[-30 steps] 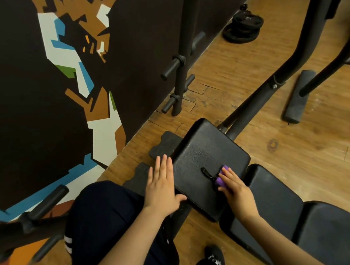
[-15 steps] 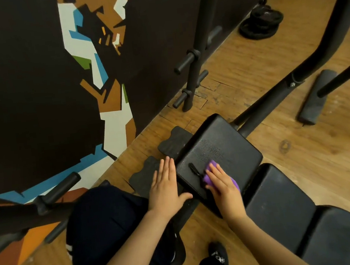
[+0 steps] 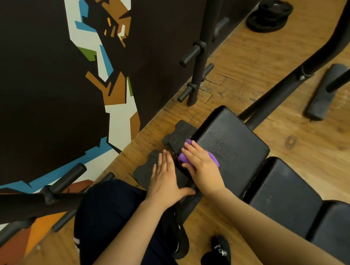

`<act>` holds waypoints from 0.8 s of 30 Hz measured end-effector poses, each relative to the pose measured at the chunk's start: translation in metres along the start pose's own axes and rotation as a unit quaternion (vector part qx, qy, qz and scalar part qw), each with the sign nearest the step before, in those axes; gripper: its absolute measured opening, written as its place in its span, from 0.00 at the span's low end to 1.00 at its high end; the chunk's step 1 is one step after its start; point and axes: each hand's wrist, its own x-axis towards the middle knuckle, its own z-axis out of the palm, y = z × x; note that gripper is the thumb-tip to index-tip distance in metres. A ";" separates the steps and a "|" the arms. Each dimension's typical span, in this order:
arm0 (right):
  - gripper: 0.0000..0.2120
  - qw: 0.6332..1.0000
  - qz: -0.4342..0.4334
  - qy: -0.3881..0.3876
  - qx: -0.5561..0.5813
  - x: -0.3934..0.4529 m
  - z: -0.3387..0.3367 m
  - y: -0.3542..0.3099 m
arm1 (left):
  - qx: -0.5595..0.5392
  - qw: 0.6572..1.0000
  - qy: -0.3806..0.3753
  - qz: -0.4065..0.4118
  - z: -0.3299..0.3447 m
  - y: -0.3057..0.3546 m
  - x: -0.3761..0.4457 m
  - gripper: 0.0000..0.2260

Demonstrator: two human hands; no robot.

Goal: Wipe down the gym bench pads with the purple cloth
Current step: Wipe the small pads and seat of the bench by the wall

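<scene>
A mural (image 3: 105, 79) fills the wall at far left, a black rack bar (image 3: 65, 181) jutting before it. The left hand (image 3: 164, 177), fingers straight and together, lies flat just off the pad's left edge, thumb touching the edge. Beside it, the right hand (image 3: 202, 164) presses the cloth (image 3: 183, 156) under flat fingers onto the end pad (image 3: 233, 145), at its left edge by a small black strap (image 3: 173, 152). Two more pads (image 3: 285, 193) run right, seemingly unwiped; plates (image 3: 270, 15) sit on the floor beyond. The cloth, bunched small, could snag on the strap or slide off the edge, leaving the pad's right side missed
</scene>
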 end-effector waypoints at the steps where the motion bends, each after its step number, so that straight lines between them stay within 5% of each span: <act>1: 0.22 1.000 -0.010 0.000 0.000 -0.012 0.000 0.007 | -0.002 1.000 0.004 0.001 0.000 0.000 -0.001 0.55; 12: 0.22 0.998 -0.012 -0.045 -0.041 -0.101 -0.036 0.064 | 0.067 0.996 -0.015 0.059 0.008 0.002 -0.007 0.52; 17: 0.23 0.999 -0.018 0.001 -0.038 -0.084 -0.028 0.043 | 0.081 0.995 0.020 0.062 0.009 0.004 -0.006 0.40; 24: 0.21 0.996 -0.049 -0.058 -0.042 -0.096 -0.030 0.065 | 0.106 0.991 0.060 0.059 0.007 0.018 0.007 0.33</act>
